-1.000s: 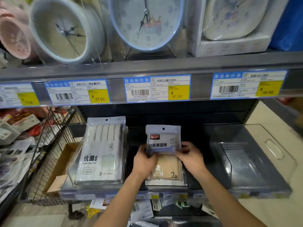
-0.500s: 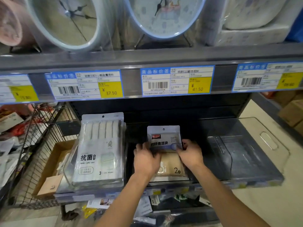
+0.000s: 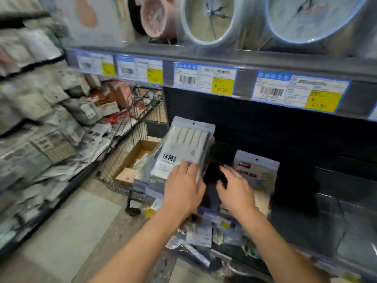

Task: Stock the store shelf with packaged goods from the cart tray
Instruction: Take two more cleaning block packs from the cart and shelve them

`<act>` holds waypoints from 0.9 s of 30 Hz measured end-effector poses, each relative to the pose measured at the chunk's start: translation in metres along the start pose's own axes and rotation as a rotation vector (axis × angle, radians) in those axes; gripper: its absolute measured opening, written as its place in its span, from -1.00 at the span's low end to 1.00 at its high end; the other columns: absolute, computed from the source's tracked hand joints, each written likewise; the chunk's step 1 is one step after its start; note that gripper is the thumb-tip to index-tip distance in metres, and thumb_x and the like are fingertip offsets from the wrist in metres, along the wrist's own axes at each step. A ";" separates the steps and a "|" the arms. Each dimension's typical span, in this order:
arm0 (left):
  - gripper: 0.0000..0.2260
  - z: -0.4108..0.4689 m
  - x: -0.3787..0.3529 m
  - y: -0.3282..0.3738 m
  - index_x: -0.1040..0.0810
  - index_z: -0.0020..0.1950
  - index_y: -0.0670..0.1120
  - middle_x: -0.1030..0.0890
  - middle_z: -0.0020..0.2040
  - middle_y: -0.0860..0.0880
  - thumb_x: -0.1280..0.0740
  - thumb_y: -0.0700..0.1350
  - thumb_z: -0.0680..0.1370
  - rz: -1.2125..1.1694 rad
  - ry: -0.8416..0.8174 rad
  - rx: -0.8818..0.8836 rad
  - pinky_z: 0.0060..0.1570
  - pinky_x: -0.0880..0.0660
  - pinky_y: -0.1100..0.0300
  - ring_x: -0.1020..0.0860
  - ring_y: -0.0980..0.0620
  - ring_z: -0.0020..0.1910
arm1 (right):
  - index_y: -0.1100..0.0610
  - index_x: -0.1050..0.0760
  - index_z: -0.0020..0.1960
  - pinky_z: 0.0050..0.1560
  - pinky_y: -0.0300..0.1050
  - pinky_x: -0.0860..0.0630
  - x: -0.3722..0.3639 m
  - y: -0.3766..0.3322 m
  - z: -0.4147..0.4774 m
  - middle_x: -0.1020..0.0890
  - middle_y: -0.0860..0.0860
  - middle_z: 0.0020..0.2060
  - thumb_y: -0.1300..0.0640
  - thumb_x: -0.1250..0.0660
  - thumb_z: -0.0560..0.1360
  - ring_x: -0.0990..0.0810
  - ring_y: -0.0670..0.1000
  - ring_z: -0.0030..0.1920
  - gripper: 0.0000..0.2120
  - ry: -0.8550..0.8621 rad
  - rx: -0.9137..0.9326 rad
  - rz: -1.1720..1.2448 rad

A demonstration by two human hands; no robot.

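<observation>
A tall white packet (image 3: 183, 148) with black lettering stands in a clear bin on the dark lower shelf (image 3: 285, 144). My left hand (image 3: 183, 188) lies flat against its lower right corner, fingers spread, gripping nothing. To the right stands a smaller grey-blue cleaning-block packet (image 3: 258, 167), leaning back in its own bin. My right hand (image 3: 234, 190) hovers in the dark gap between the two packets, fingers apart and empty, its side near the smaller packet. Below my wrists lie several loose packets on the cart tray (image 3: 204, 235).
A wire basket cart (image 3: 130, 144) with a cardboard box (image 3: 134, 160) stands left of the shelf. Clocks (image 3: 210, 19) fill the shelf above the price-tag rail (image 3: 204, 78). Piled packaged goods (image 3: 40, 129) crowd the left shelving. A clear bin (image 3: 330, 211) sits at right.
Both hands have let go of the cleaning-block packet, which now stands alone in its bin. They shifted left, the left hand onto the white packet. My view swung left.
</observation>
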State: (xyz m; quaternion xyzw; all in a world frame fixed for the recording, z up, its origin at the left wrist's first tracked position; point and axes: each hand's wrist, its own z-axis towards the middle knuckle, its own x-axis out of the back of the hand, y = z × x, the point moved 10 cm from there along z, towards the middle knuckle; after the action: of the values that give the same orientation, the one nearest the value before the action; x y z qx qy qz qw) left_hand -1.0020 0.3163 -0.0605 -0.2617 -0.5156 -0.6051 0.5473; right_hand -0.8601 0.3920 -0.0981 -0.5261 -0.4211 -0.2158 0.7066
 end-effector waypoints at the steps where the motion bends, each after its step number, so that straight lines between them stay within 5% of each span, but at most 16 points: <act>1: -0.61 -0.011 0.014 -0.019 -0.60 0.26 -0.12 -0.62 0.15 -0.12 -0.20 0.03 0.55 0.044 0.021 0.028 0.03 -0.59 -0.07 -0.59 -0.19 0.07 | 0.03 -0.39 0.54 0.42 -0.08 -0.39 -0.015 -0.016 -0.001 -0.40 -0.05 0.52 0.08 -0.28 0.61 -0.40 0.00 0.49 -0.51 -0.043 0.047 0.007; 6: -0.68 -0.083 0.072 -0.144 -0.62 0.18 -0.11 -0.63 0.06 -0.13 -0.31 -0.01 0.49 0.222 0.054 0.308 -0.08 -0.57 -0.04 -0.61 -0.22 -0.04 | 0.08 -0.37 0.55 0.52 -0.13 -0.21 -0.105 -0.134 -0.025 -0.37 -0.01 0.54 0.11 -0.28 0.60 -0.29 -0.02 0.56 -0.49 -0.256 0.328 0.072; 9: -0.52 -0.139 0.098 -0.218 -0.56 0.30 -0.06 -0.64 0.17 -0.10 -0.12 0.07 0.48 0.265 -0.009 0.512 0.05 -0.58 -0.07 -0.61 -0.22 0.09 | 0.05 -0.35 0.56 0.48 -0.14 -0.25 -0.155 -0.213 -0.045 -0.36 -0.03 0.55 0.09 -0.27 0.61 -0.32 -0.02 0.54 -0.49 -0.352 0.465 0.109; 13: -0.56 -0.208 0.129 -0.302 -0.51 0.42 -0.04 -0.60 0.31 -0.06 -0.24 -0.01 0.54 0.315 -0.037 0.711 0.20 -0.49 -0.03 -0.56 -0.19 0.24 | 0.06 -0.33 0.56 0.45 -0.09 -0.29 -0.226 -0.301 -0.074 -0.35 -0.04 0.55 0.05 -0.26 0.62 -0.30 -0.02 0.54 -0.49 -0.503 0.620 0.043; 18: -0.57 -0.269 0.152 -0.414 -0.46 0.47 -0.01 -0.57 0.37 -0.02 -0.24 -0.01 0.59 0.330 -0.044 0.921 0.31 -0.40 0.01 -0.52 -0.13 0.33 | 0.05 -0.40 0.46 0.32 0.04 -0.47 -0.332 -0.390 -0.093 -0.48 0.01 0.42 0.07 -0.26 0.56 -0.48 0.13 0.40 -0.53 -0.634 0.710 -0.036; 27: -0.56 -0.325 0.195 -0.610 -0.40 0.51 0.00 -0.52 0.41 -0.03 -0.19 0.02 0.62 0.271 -0.096 1.136 0.40 -0.31 0.02 -0.46 -0.10 0.38 | 0.16 -0.38 0.51 0.45 -0.06 -0.31 -0.512 -0.539 -0.090 -0.45 0.08 0.48 0.09 -0.26 0.59 -0.40 0.08 0.48 -0.50 -0.788 0.769 -0.199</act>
State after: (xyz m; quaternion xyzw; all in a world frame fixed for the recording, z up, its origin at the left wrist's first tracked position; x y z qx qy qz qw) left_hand -1.5419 -0.1359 -0.2024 -0.0179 -0.7455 -0.1458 0.6501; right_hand -1.5133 0.0477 -0.2248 -0.2290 -0.7496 0.1006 0.6129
